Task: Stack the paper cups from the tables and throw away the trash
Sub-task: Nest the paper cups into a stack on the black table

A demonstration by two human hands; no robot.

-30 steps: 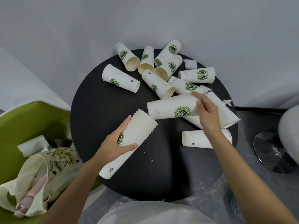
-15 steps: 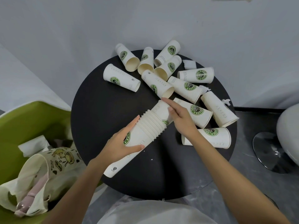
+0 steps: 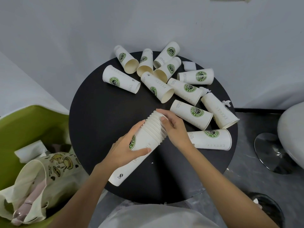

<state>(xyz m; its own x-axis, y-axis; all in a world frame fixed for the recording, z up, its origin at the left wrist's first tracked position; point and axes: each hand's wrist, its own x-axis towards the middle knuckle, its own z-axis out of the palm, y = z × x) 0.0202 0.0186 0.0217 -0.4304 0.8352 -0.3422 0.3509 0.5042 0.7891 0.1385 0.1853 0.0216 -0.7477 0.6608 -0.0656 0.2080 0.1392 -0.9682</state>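
A tilted stack of white paper cups [image 3: 144, 142] with green logos lies over the round black table [image 3: 98, 122]. My left hand [image 3: 126, 148] grips the stack around its middle. My right hand [image 3: 174, 129] covers the stack's open top end, fingers curled over the rims. Several loose cups lie on their sides across the far and right part of the table, such as one [image 3: 120, 81] at the back left and one [image 3: 212, 139] just right of my right wrist. Small torn paper scraps [image 3: 190, 65] sit among them.
A green chair [image 3: 24, 129] at the left holds a cream tote bag [image 3: 41, 178] and tissue. A white chair with a chrome base [image 3: 271, 153] stands at the right. A dark round bin [image 3: 266, 209] is at the lower right on the floor.
My right hand pushed a loose cup into the top of the stack, and it now sits fully nested. The stack shifted slightly toward the table's middle.
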